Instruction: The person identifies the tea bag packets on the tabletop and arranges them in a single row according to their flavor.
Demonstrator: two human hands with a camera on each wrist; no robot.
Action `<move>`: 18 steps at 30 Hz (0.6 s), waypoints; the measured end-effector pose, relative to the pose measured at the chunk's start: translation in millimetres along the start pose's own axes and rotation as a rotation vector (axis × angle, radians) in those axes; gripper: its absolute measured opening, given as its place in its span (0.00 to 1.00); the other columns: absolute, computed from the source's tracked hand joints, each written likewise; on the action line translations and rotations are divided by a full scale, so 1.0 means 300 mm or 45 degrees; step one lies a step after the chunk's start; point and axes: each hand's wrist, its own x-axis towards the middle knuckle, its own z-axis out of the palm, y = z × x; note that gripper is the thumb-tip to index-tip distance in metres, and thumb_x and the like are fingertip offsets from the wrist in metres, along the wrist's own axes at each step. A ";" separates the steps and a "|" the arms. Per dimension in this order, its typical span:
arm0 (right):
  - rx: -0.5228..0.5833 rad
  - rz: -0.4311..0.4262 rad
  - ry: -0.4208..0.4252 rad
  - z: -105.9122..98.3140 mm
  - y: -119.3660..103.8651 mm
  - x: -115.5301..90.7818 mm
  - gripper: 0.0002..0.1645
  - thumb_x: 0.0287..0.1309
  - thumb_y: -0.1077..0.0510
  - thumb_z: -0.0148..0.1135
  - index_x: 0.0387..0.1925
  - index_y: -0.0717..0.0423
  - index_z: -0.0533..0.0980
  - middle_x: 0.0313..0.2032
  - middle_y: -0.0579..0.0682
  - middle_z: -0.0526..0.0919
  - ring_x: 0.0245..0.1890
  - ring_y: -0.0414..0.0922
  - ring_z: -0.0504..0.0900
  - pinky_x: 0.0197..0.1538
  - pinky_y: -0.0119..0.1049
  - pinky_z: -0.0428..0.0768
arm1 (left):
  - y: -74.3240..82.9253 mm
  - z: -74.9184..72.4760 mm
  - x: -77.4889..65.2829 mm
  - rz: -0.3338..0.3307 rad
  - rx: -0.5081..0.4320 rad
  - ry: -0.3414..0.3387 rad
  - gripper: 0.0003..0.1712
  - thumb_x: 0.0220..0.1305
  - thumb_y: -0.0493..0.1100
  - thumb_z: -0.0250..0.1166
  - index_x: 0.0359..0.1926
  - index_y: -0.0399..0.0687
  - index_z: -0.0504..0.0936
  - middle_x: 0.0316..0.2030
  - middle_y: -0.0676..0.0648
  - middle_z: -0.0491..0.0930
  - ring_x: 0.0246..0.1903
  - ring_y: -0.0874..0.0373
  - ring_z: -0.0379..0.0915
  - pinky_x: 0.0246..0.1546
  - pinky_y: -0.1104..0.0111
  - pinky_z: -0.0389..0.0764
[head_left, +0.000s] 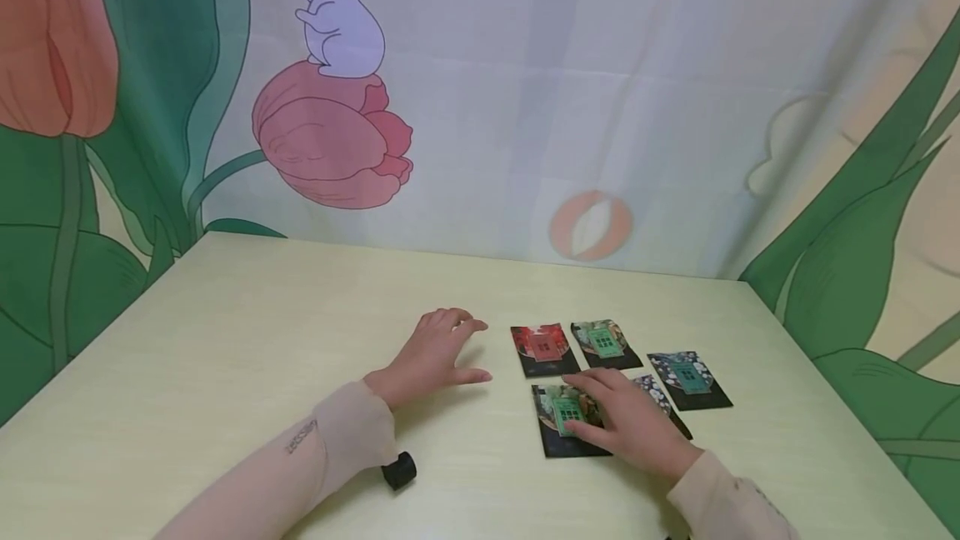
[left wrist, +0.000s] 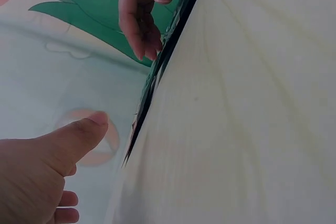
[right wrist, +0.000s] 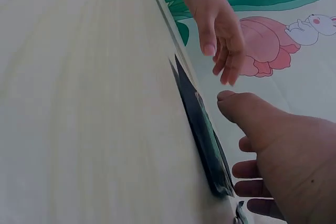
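Five-sided views aside, several flat printed packets lie on the table in the head view. My right hand (head_left: pixel 630 419) is over a black packet with a green label (head_left: pixel 567 415), its thumb and fingers spread and overlapping it. Part of a floral packet (head_left: pixel 654 390) shows behind those fingers, the rest hidden. In the right wrist view a dark packet (right wrist: pixel 197 124) lies edge-on beside the right hand (right wrist: pixel 283 156). My left hand (head_left: pixel 431 357) hovers left of the packets, fingers loosely bent and holding nothing; the left wrist view shows its thumb (left wrist: pixel 84 135) apart from them.
Behind lie a red packet (head_left: pixel 543 348) and a green-labelled packet (head_left: pixel 604 343); a blue floral packet (head_left: pixel 690 379) is at the right. A small black object (head_left: pixel 400 471) is by the left sleeve. A printed curtain (head_left: pixel 480 107) hangs behind the pale table (head_left: pixel 315 315).
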 end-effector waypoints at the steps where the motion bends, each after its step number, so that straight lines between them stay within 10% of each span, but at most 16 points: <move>1: -0.009 -0.016 0.006 0.002 -0.002 -0.001 0.38 0.55 0.32 0.61 0.61 0.48 0.73 0.56 0.50 0.77 0.56 0.52 0.77 0.58 0.51 0.77 | 0.002 0.007 0.007 -0.005 -0.003 -0.015 0.38 0.51 0.61 0.71 0.59 0.46 0.75 0.55 0.43 0.74 0.58 0.45 0.68 0.64 0.50 0.65; 18: -0.034 -0.032 -0.038 0.023 -0.010 -0.006 0.33 0.56 0.29 0.56 0.55 0.43 0.78 0.53 0.45 0.77 0.55 0.44 0.75 0.57 0.45 0.78 | 0.039 0.103 0.117 -0.023 -0.118 -0.160 0.37 0.54 0.63 0.68 0.60 0.49 0.75 0.59 0.45 0.73 0.62 0.47 0.66 0.65 0.53 0.65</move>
